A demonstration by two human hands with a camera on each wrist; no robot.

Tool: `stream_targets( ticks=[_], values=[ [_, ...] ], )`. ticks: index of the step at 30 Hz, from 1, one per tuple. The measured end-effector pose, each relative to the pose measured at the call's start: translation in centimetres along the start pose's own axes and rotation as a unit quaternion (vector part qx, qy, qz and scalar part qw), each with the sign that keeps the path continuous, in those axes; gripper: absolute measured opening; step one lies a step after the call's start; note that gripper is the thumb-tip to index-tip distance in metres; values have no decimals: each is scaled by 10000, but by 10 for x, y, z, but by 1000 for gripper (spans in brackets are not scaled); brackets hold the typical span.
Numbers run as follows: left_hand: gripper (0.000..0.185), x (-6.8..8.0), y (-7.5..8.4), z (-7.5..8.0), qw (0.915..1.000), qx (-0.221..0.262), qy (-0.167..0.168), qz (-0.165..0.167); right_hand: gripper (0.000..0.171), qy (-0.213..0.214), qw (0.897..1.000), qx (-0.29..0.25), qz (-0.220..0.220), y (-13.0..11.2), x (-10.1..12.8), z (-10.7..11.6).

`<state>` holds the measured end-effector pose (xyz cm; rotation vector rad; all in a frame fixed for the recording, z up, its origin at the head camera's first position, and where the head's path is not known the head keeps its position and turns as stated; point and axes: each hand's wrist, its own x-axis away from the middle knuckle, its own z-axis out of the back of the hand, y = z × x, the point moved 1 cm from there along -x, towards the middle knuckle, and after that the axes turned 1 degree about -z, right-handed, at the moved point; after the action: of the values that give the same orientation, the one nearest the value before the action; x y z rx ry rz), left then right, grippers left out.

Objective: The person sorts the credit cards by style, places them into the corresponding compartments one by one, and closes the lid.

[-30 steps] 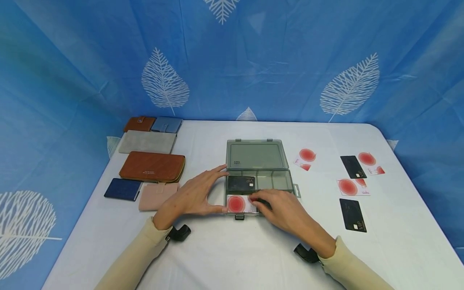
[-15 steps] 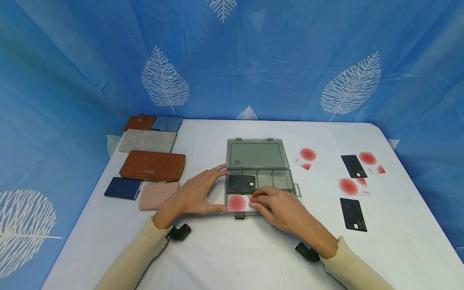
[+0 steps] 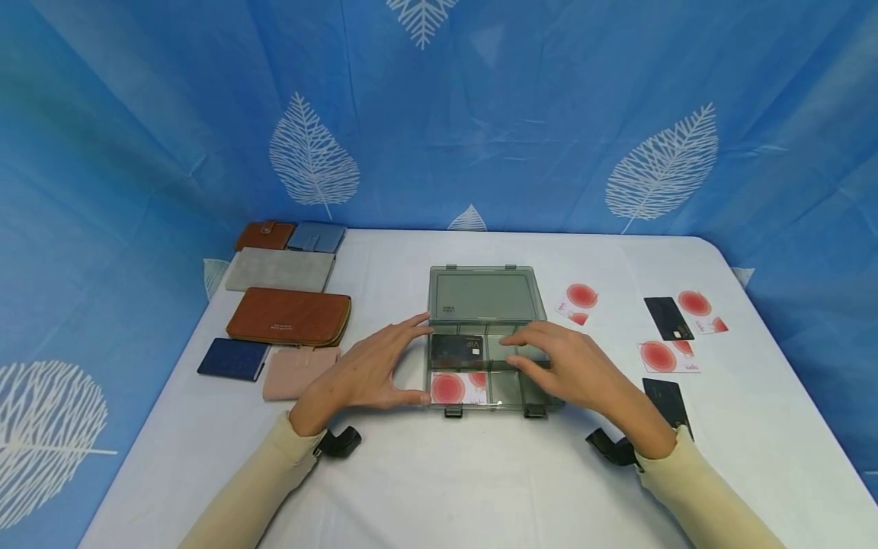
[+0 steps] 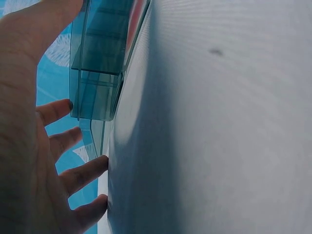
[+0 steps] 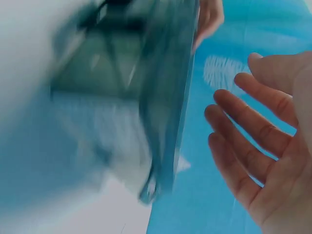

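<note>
- Two hands flank the clear organizer box (image 3: pixel 488 347) at mid-surface, lid back.
- Left hand (image 3: pixel 363 371) touches its left wall, fingers straight.
- Right hand (image 3: pixel 572 367) hovers over the right compartments, fingers relaxed, empty.

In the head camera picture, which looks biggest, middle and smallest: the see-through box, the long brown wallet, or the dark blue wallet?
1. see-through box, lid open: largest.
2. long brown wallet: middle.
3. dark blue wallet: smallest.
All lie about equally far from the camera, so the order seems safe.
</note>
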<state>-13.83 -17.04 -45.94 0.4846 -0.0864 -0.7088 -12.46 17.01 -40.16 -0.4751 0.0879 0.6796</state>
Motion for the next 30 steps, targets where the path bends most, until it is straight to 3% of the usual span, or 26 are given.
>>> stream_targets(
  ticks=[8, 15, 21, 30],
  values=[
    [108, 1, 0, 2, 10000, -20, 0, 35, 32, -104, 9965, -808, -160, 60, -7, 25],
    [107, 1, 1, 1, 10000, -27, -8, 10, 34, -45, 9965, -680, -490, 111, -9, 37],
    [107, 1, 1, 2, 10000, 8, -29, 45, 42, -432, 9936, -543, -887, 151, -15, 38],
    [108, 0, 1, 2, 9999, 34, -96, 98, 47, -867, 9914, -520, -827, 176, -26, 38]
  ],
)
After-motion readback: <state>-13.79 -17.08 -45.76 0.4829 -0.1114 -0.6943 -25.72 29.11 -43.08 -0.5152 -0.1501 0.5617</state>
